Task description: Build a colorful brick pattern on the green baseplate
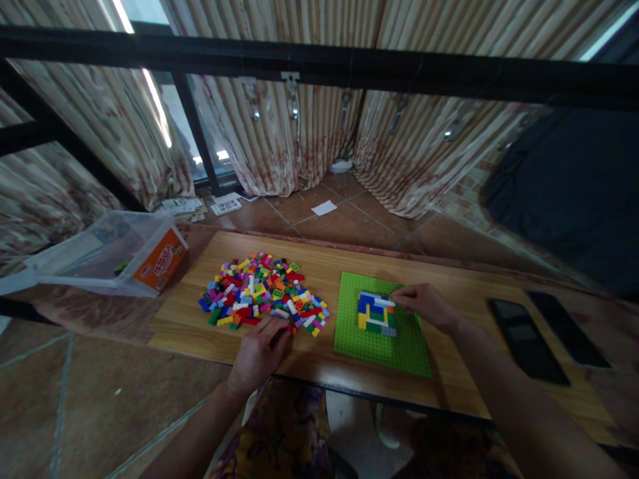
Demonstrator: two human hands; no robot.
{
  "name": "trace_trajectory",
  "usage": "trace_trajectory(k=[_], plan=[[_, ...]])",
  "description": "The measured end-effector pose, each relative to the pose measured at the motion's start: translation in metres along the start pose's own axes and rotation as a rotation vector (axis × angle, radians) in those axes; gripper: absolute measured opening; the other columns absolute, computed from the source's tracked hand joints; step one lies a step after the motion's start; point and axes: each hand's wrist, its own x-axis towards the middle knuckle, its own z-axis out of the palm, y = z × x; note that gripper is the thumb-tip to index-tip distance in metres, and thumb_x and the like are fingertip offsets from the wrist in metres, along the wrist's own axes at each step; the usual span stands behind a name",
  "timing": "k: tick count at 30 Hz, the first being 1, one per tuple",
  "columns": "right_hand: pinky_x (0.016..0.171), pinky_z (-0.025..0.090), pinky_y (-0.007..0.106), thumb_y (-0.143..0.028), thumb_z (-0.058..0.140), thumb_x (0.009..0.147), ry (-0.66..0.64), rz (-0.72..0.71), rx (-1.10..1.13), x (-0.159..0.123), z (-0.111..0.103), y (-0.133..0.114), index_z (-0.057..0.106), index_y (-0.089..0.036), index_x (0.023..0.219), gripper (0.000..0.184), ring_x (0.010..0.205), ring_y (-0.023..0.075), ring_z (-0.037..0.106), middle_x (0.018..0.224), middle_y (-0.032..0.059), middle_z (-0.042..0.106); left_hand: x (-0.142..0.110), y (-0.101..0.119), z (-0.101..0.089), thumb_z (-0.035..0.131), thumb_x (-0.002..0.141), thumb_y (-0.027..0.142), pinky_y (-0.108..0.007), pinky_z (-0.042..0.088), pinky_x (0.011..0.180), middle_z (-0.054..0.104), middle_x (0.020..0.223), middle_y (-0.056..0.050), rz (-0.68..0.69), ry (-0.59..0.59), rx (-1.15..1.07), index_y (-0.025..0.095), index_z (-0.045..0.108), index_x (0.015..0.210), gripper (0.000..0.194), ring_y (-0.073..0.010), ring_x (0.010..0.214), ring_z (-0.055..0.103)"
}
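Observation:
A heap of mixed toy bricks (264, 286) in many colours lies on the left half of the wooden table. My left hand (259, 349) rests at the heap's near edge, its fingers curled together against the bricks; whatever they pinch is hidden. To the right lies a green studded baseplate (382, 356), bearing a low, roughly square brick structure (377, 313) in blue, white, yellow, green and grey. At the structure's upper right corner my right hand (426, 305) has thumb and fingers pinched together, touching or just over it. I cannot make out what is in them.
A clear plastic tub (110, 246) with an orange label stands left of the wooden table (200, 339). Two dark phone-like slabs (526, 339) lie on the right. Behind are a dark metal rail (319, 63), striped curtains (309, 133) and a white paper (324, 207).

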Motion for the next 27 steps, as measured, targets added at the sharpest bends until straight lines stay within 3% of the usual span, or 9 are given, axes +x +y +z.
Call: trace_trajectory(k=[4,13,21,27], plan=[[0.048,0.038,0.023,-0.041,0.061,0.067,-0.035,0.042,0.055,0.001,0.0,-0.004,0.075,-0.015,0.069,0.03,0.05,0.0122,0.051,0.053,-0.0003,0.062,-0.001,-0.001,0.002,0.054,0.091,0.021,-0.025,0.049,0.075,0.063,0.091,-0.004,-0.003,0.005,0.007,0.02,0.06,0.095,0.008,-0.0149,0.085,0.061],[0.046,0.04,0.022,-0.035,0.058,0.067,0.013,0.049,0.011,0.002,0.008,-0.004,0.074,-0.017,0.065,0.025,0.046,0.0127,0.054,0.053,-0.0003,0.065,-0.001,-0.001,0.003,0.053,0.091,0.021,-0.026,0.049,0.075,0.063,0.091,-0.004,-0.013,-0.002,0.017,0.02,0.061,0.094,0.009,-0.0153,0.084,0.061],[0.046,0.041,0.022,-0.034,0.056,0.069,0.117,0.024,-0.02,0.001,0.019,-0.001,0.074,-0.018,0.065,0.024,0.048,0.0136,0.058,0.055,-0.0004,0.067,-0.002,-0.005,0.006,0.053,0.091,0.022,-0.027,0.049,0.075,0.064,0.089,-0.004,-0.001,0.008,0.007,0.02,0.061,0.094,0.009,-0.0161,0.084,0.061],[0.063,0.047,0.026,-0.04,0.055,0.072,0.278,-0.063,-0.027,-0.01,0.01,-0.007,0.075,-0.02,0.072,0.028,0.068,0.0188,0.065,0.07,0.0012,0.073,0.0,-0.003,0.001,0.053,0.09,0.025,-0.028,0.049,0.075,0.065,0.088,-0.004,-0.01,0.038,-0.045,0.02,0.062,0.09,0.01,-0.0171,0.084,0.062]])
